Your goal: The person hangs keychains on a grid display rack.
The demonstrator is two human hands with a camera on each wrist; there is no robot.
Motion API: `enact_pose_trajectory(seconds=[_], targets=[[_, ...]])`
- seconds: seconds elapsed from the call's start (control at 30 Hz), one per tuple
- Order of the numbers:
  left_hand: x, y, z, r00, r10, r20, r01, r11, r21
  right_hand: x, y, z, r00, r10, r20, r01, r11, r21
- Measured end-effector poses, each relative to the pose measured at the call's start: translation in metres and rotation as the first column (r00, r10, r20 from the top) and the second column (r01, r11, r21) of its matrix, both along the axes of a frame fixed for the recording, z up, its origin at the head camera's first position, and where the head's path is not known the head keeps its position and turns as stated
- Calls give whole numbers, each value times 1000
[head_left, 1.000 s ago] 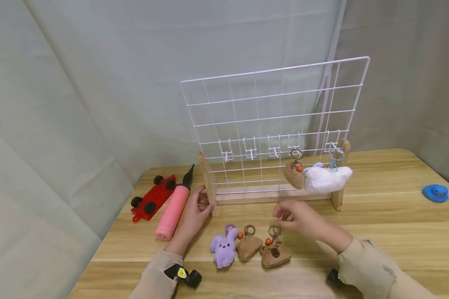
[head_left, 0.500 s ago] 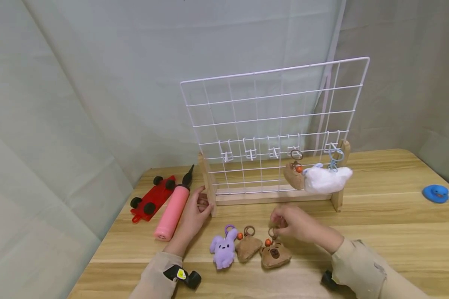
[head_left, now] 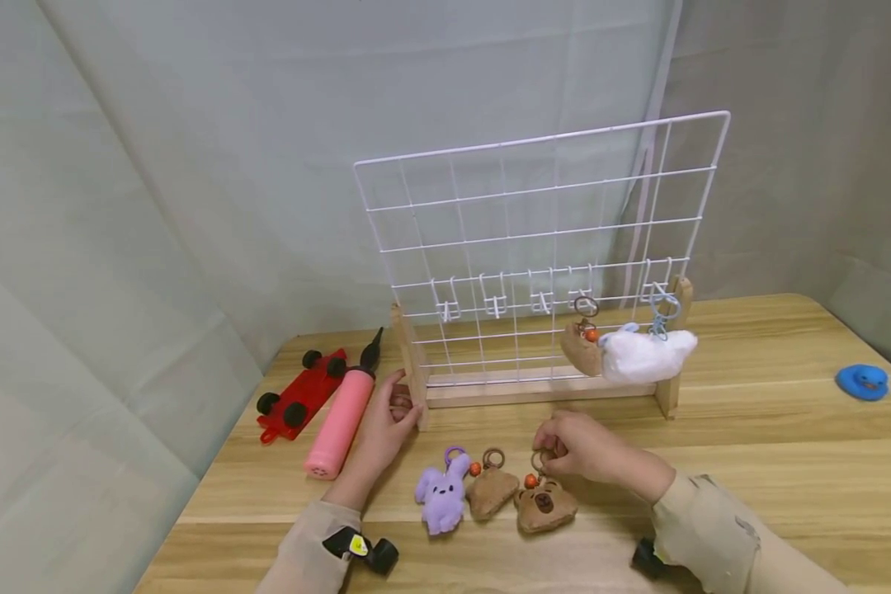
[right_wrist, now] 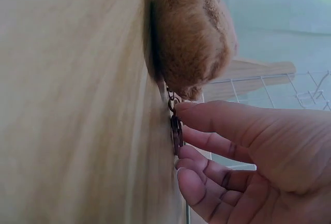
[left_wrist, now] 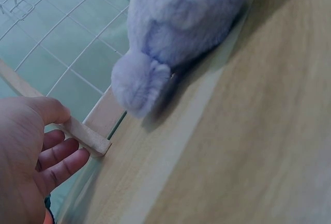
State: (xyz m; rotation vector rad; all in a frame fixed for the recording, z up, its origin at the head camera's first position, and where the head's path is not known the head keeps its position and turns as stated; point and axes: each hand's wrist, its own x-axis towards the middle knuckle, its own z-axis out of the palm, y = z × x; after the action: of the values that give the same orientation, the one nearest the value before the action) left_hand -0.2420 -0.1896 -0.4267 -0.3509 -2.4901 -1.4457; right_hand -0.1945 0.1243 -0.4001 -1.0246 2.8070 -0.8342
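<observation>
My right hand [head_left: 582, 445] pinches at the key ring [right_wrist: 177, 131] of a brown bear plush keychain [head_left: 546, 505], which lies on the table; the right wrist view shows thumb and fingers around the ring. At the left foot of a white wire grid rack [head_left: 538, 379], my left hand [head_left: 380, 422] holds the wooden upright [left_wrist: 88, 137], its thumb on the front edge. Left of the bear lie a plain brown plush keychain [head_left: 492, 493] and a purple rabbit plush keychain [head_left: 442, 499]. From rack hooks hang a brown plush [head_left: 581, 351] and a white plush [head_left: 648, 355].
Several white hooks [head_left: 494, 307] line the grid. A pink hand pump [head_left: 341, 425] and a red toy car [head_left: 304, 396], wheels up, lie left of the rack. A blue rubber duck [head_left: 863, 382] sits near the table's right edge.
My right hand has moved left and down onto the bear keychain's ring, and its fingers have closed there. The left hand has stayed at the rack's foot.
</observation>
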Motion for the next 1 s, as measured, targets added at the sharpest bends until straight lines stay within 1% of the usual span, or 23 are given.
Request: enact_pose_trajectory(seconds=[0.1,0.33,0.43,0.7,0.77,1.0], targets=[[0,0,1,1000,-5,-3,5,1000,2,0,0,0,1000,-5,-4,5,1000,6],[0,0,2,1000,-18,-4,18,1000,19,0,0,-1,1000,-12,18,12,1000,0],[0,0,2,1000,-19,-4,19,1000,11,0,-1,-1,1000,-15,20,15,1000,-5],[1,0,3,1000,-20,3,20,1000,13,1,0,-2,1000,-24,2,24,1000,-10],[0,0,3,1000,-21,1,21,1000,14,1,0,-2,1000,-20,7,20,1000,-16],[1,0,1,1000,-19,-1,19,1000,3,0,1,-4,1000,27,-14,-27,999,-29]])
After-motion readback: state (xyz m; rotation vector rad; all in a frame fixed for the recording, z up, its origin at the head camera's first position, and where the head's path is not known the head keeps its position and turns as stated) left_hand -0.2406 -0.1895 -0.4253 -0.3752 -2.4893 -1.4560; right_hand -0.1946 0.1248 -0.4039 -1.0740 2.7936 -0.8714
